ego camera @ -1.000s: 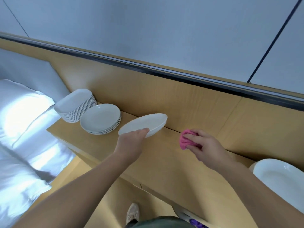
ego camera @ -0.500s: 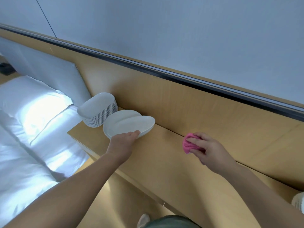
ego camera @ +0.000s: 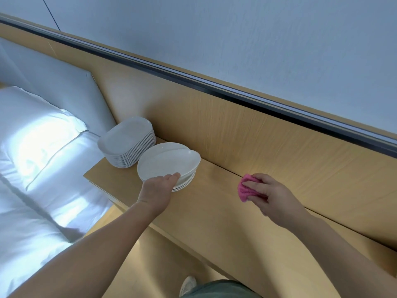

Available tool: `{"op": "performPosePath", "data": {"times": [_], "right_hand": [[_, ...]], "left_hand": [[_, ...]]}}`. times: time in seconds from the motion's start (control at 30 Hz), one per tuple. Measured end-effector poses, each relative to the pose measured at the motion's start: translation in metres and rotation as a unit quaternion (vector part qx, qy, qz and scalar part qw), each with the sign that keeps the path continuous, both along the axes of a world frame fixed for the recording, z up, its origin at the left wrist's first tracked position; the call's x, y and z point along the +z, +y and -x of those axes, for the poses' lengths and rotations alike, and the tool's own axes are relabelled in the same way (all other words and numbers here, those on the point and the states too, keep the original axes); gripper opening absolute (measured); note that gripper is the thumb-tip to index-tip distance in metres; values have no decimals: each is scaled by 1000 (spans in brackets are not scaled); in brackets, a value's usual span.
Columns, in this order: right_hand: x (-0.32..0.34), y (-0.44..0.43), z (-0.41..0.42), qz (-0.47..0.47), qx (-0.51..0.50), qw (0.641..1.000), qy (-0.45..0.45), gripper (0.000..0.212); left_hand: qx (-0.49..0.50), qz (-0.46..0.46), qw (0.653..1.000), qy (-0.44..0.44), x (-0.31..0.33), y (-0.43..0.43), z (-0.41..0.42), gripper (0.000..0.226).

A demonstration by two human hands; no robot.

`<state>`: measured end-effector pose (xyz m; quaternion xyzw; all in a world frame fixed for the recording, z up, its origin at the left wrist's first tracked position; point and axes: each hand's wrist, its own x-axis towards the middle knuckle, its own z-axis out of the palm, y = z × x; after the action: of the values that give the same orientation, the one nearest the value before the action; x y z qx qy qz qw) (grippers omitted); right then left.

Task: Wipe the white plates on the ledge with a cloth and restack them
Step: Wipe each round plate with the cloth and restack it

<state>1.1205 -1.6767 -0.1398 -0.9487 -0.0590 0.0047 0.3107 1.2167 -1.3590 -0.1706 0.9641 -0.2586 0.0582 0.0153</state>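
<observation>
Pinching near rim of shallow round white ceramic plate (ego camera: 169,161) with left hand (ego camera: 160,188), thumb over rim, other fingers hidden beneath. Held slightly tilted over short stack of round white plates (ego camera: 187,183), directly under it. Just beyond and left of that hand: taller stack of rounded-rectangular white plates (ego camera: 126,143), close beside round stack, touching or not unclear. All sitting on light wooden ledge (ego camera: 214,214). Clenching crumpled pink knitted cloth (ego camera: 247,188) in right hand (ego camera: 272,194), low over ledge, contact unclear, well apart to right of left hand. Past both hands: upright wooden wall panel (ego camera: 257,136). Left of left forearm: white bed pillow (ego camera: 38,130). Between forearms, low down: pale shoe (ego camera: 189,284).
</observation>
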Motion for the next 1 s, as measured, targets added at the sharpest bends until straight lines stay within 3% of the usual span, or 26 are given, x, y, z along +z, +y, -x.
{"op": "performPosePath", "data": {"times": [0.2,0.57,0.63,0.77,1.0], "right_hand": [[-6,10,-2,6,-4,1000,19,40],[-10,17,-2,30,-26,998,46,40],[-11,17,-2,34,-32,998,51,39],[-12,11,3,26,-50,997,55,38],[-5,-39,64,-31,-199,979,25,34]], "left_hand": [[30,-31,989,139,-12,1,-7,57],[57,0,979,197,-34,9,-20,38],[41,-12,985,170,-36,9,-23,26],[-3,51,990,131,-29,-11,-29,28],[-151,75,970,175,-24,-114,-21,26]]}}
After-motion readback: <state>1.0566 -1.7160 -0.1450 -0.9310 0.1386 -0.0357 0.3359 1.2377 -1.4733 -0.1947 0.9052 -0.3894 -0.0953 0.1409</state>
